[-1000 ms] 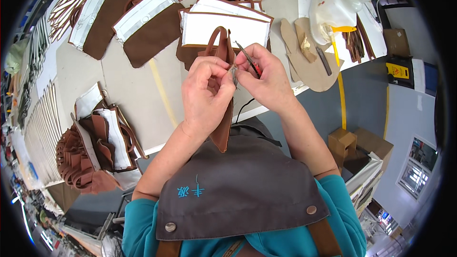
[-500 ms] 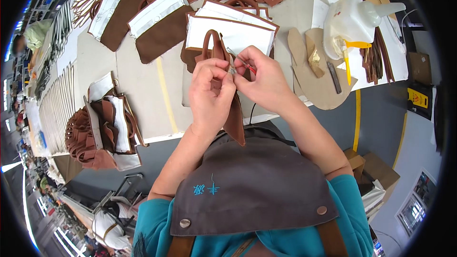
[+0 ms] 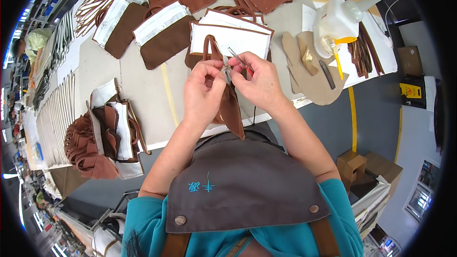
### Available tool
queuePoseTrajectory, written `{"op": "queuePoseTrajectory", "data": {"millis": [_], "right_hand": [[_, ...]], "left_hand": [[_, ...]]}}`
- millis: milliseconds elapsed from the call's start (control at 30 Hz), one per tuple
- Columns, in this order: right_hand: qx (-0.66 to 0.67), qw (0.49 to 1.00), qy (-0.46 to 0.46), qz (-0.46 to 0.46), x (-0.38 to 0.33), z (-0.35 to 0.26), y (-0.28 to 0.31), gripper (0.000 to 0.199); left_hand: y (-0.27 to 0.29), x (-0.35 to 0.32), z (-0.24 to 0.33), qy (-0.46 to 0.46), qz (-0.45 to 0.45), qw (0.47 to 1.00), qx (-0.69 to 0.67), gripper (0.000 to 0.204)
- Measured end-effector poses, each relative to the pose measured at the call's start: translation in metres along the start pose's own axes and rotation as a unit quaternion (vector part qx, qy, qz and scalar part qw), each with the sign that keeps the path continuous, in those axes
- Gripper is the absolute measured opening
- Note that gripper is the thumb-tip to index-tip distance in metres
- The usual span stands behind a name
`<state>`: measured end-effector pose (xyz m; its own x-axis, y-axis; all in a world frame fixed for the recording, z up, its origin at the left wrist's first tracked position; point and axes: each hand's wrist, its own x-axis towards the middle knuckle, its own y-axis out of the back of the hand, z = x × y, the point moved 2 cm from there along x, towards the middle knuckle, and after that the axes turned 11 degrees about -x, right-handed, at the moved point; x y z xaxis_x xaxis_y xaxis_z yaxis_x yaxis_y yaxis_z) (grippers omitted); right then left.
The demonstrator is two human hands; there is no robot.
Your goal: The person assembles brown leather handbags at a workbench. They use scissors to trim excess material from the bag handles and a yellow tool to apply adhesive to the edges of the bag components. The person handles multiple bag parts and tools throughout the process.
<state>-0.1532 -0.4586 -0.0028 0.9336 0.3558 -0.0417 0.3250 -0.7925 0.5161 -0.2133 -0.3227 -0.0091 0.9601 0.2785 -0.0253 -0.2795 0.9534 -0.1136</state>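
Note:
Close in front of my apron, a brown leather bag piece (image 3: 232,114) with a looped handle hangs edge-on between my hands. My left hand (image 3: 203,93) is closed, its thumb and fingers pinching the upper edge of the piece. In my right hand (image 3: 263,83) is a small red-handled metal tool (image 3: 237,56), like thread snips, with its slim tips pointing up and away. My right thumb and fingertips also meet the bag's edge beside the left fingertips. What lies right between the fingertips is too small to make out.
White-lined bag panels (image 3: 231,38) are stacked just beyond my hands. Brown bag parts (image 3: 164,43) lie left of them, and a heap of bags (image 3: 102,138) sits at the table's left edge. To the right are a white glue bottle (image 3: 335,21), a yellow-handled brush (image 3: 339,59) and a dark bar (image 3: 327,75).
The view has shifted slightly. My right hand has tilted the red-handled tool, so its tips show more clearly above the fingers. Both hands stay at the bag piece's edge.

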Motion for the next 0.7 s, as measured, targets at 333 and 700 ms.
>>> {"op": "queuePoseTrajectory", "data": {"millis": [333,700], "right_hand": [[-0.073,0.995,0.035,0.057,-0.007,-0.016,-0.009,0.021],[-0.248,0.963,0.046,0.091,-0.001,-0.033,-0.018,0.017]], "left_hand": [[0.016,0.003,0.002,-0.083,-0.044,0.994,0.055,0.008],[0.024,0.021,-0.001,-0.115,-0.111,0.983,0.091,0.006]]}}
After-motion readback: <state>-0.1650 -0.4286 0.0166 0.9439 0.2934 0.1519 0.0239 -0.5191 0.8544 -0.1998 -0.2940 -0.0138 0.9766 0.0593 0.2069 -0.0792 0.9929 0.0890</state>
